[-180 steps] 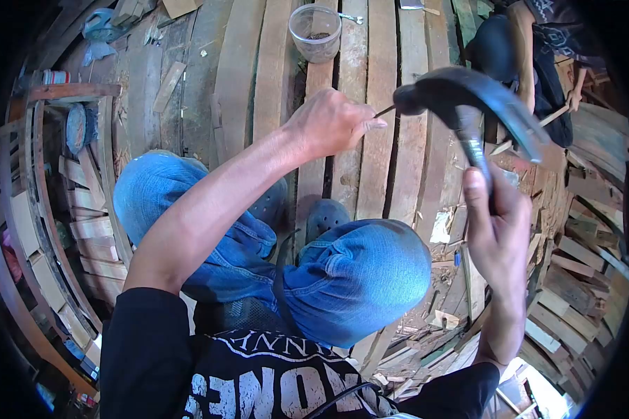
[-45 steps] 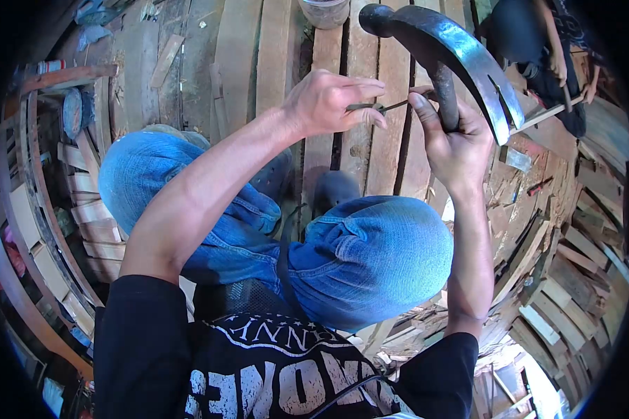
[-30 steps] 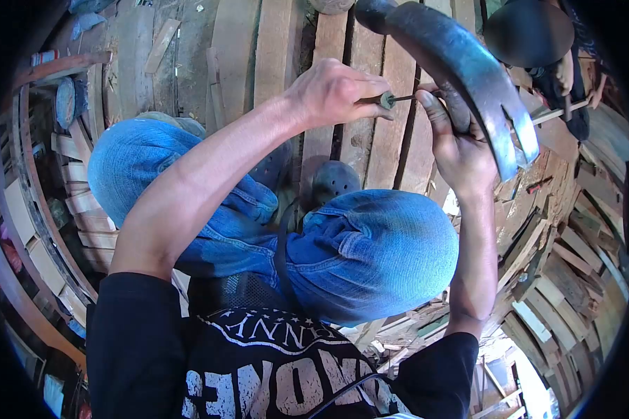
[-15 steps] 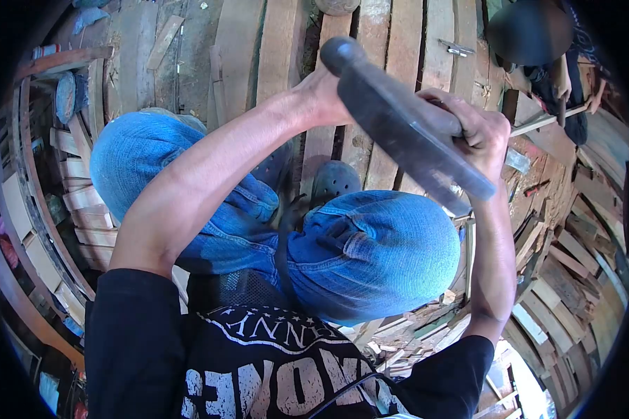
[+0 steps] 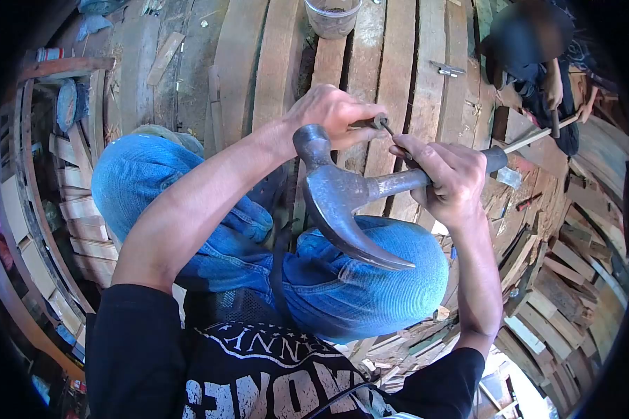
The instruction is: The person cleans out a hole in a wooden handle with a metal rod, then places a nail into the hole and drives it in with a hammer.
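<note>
My right hand (image 5: 451,174) is wrapped round the handle of a claw hammer (image 5: 339,192). The hammer's steel head lies to the left, over my knee, with the curved claw pointing down. Between thumb and fingers, my left hand (image 5: 335,115) pinches a small dark metal piece (image 5: 381,121) with a rounded end. A thin dark rod runs from that piece toward my right thumb and forefinger, so both hands meet there. The rest of the piece is hidden in my left fingers.
A clear plastic tub (image 5: 333,19) stands on the plank floor (image 5: 279,63) ahead. At the upper right another person (image 5: 531,63) holds a long thin wooden strip (image 5: 538,138). Stacked wood offcuts (image 5: 559,314) fill the right side; a slatted wooden frame (image 5: 42,202) stands left.
The hammer has turned, so its head now lies left and its claw shows. My hands have come together at the small metal piece, and the view has tilted slightly, revealing more of the tub.
</note>
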{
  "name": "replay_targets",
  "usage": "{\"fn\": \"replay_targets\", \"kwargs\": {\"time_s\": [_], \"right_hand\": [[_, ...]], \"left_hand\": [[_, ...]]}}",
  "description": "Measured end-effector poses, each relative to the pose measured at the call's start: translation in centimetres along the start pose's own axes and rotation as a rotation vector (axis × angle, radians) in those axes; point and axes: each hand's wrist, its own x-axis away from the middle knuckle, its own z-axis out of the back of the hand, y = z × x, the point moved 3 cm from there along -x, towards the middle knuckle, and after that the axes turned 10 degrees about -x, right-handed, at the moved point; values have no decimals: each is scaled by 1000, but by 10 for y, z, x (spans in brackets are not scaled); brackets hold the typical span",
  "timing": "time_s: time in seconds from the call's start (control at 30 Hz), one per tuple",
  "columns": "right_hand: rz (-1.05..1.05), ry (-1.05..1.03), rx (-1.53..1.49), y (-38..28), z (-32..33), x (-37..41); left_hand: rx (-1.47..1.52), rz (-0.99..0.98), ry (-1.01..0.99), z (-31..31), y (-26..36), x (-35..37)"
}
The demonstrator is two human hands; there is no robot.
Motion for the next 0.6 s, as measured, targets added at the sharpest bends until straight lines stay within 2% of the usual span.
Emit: {"fn": "replay_targets", "kwargs": {"time_s": [0.13,0.3,0.6], "right_hand": [[-33,67,-32,3,0,3],[-49,41,-52,9,3,0],[-111,64,-178,21,7,-14]], "left_hand": [[-5,23,-2,-2,1,-2],[59,14,108,-2,1,-8],[108,25,99,4,5,-22]]}}
